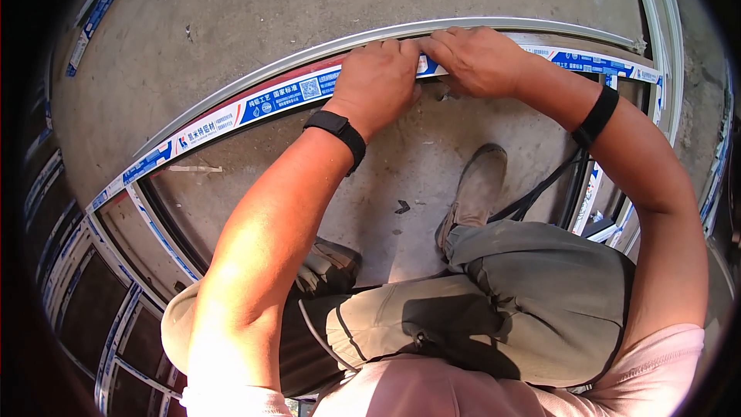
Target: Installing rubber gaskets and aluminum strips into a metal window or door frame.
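Observation:
A metal frame rail, covered with blue and white protective film, crosses in front of me and looks bowed through the lens. Along its far side runs a long thin grey strip, with a dark red band visible between them. My left hand is closed over the rail near its middle, fingers curled across the far edge. Just to its right, my right hand is closed over the same rail and strip, the thumbs close together. The fingertips are hidden, so whether they press the strip or only the rail cannot be told.
My feet, in worn shoes, stand on the concrete floor inside the frame. Black cords lie by the right side bar. More film-covered frames stand at the left, and long pale profiles lie at the far right.

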`<state>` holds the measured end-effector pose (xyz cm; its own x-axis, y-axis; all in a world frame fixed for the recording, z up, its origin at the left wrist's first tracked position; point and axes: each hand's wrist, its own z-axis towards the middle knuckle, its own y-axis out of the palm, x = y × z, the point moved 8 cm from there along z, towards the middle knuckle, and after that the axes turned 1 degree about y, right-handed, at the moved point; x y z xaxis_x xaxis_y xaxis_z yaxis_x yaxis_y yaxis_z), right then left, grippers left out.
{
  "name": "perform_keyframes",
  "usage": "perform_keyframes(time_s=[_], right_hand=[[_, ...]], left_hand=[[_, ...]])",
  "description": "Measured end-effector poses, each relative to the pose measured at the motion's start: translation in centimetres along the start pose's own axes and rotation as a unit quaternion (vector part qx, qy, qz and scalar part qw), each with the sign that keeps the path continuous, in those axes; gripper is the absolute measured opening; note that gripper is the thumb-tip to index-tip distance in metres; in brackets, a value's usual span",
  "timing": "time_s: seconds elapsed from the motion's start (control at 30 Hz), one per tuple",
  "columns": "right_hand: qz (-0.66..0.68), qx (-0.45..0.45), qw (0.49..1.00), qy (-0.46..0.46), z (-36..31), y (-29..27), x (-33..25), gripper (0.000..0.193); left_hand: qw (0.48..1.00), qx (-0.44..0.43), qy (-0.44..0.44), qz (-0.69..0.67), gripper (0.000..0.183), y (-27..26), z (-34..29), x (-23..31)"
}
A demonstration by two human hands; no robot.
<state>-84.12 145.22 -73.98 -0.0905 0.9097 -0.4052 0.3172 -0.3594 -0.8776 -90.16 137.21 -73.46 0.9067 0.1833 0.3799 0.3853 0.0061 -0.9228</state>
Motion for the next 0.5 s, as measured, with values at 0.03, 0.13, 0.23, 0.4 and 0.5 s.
perform_keyframes(time_s=[0.03,0.13,0.23,0.4,0.5], right_hand=[[-0.016,0.007,1.0,0.009,-0.5,-0.3,0.2,0.051],[-0.029,-0.001,0.999,0.031,-1.1,-0.7,0.4,0.06],[-0.045,-0.026,0.997,0.054,-2.8,-1.0,1.9,0.059],[-0.09,-0.032,0.987,0.132,-9.1,-1.6,6.7,0.055],[-0.099,-0.016,0.982,0.157,-12.2,-1.7,8.7,0.052]], left_hand=[[1.0,0.002,-0.001,-0.002,0.04,-0.2,0.1,0.0],[0.999,0.016,0.005,-0.039,0.037,-0.7,0.4,0.0],[0.999,0.008,0.003,-0.035,0.036,0.2,1.4,0.7],[0.999,-0.017,0.034,-0.019,0.044,-1.0,-1.8,-2.5],[0.997,-0.077,0.031,0.011,0.054,-2.1,-6.2,-7.4]])
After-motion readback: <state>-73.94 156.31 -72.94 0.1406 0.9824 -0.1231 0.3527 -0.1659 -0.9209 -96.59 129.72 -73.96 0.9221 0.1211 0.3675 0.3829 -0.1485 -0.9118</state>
